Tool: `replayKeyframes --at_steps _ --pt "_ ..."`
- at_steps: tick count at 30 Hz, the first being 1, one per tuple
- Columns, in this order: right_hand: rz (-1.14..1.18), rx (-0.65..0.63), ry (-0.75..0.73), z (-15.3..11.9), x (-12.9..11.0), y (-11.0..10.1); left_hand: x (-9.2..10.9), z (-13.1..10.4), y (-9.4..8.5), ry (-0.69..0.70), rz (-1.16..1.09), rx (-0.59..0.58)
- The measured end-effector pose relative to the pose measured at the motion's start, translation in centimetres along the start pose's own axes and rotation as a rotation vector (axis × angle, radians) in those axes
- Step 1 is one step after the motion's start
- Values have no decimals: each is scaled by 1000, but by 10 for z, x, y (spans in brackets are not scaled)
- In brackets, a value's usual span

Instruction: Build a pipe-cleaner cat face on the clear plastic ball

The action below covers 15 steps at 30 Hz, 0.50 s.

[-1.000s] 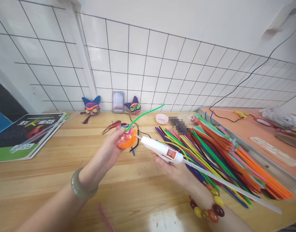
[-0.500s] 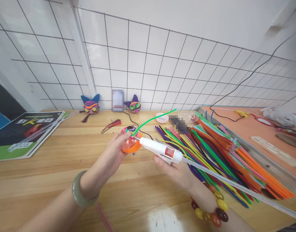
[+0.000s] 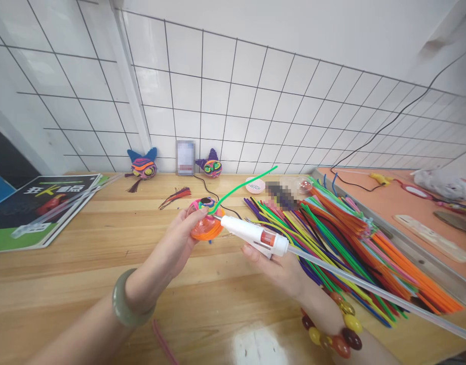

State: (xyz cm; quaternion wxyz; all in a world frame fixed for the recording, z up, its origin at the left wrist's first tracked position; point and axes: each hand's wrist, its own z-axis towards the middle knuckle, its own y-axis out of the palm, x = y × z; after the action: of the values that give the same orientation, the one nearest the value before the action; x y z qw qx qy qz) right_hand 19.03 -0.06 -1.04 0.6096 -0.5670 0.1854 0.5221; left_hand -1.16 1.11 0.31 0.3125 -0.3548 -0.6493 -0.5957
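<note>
My left hand [image 3: 183, 238] is closed around a round clear ball [image 3: 206, 226] partly covered with orange, pink and blue pipe cleaners. Its thumb presses at the near end of a green pipe cleaner [image 3: 242, 187], whose free end rises to the right. My right hand [image 3: 278, 266] grips a white glue gun [image 3: 251, 234] from below, its fingers partly hidden by the body. The nozzle meets the ball's right side beside the green strand. A long clear glue stick [image 3: 354, 280] sticks out of the gun's back.
Many coloured pipe cleaners [image 3: 332, 243] cover the table's right side. Two wrapped cat-like heads [image 3: 143, 165] and a phone [image 3: 185, 158] stand by the tiled wall. A magazine [image 3: 46, 208] lies left; an orange mat [image 3: 419, 203] is far right.
The free end of the green pipe cleaner has risen slightly. Both hands, the ball and the glue gun have stayed almost in place.
</note>
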Motion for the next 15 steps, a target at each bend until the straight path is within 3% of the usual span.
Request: replayKeyframes --at_steps 15 --pt "-18 -2 -1 0 1 -3 2 0 0 -20 99 32"
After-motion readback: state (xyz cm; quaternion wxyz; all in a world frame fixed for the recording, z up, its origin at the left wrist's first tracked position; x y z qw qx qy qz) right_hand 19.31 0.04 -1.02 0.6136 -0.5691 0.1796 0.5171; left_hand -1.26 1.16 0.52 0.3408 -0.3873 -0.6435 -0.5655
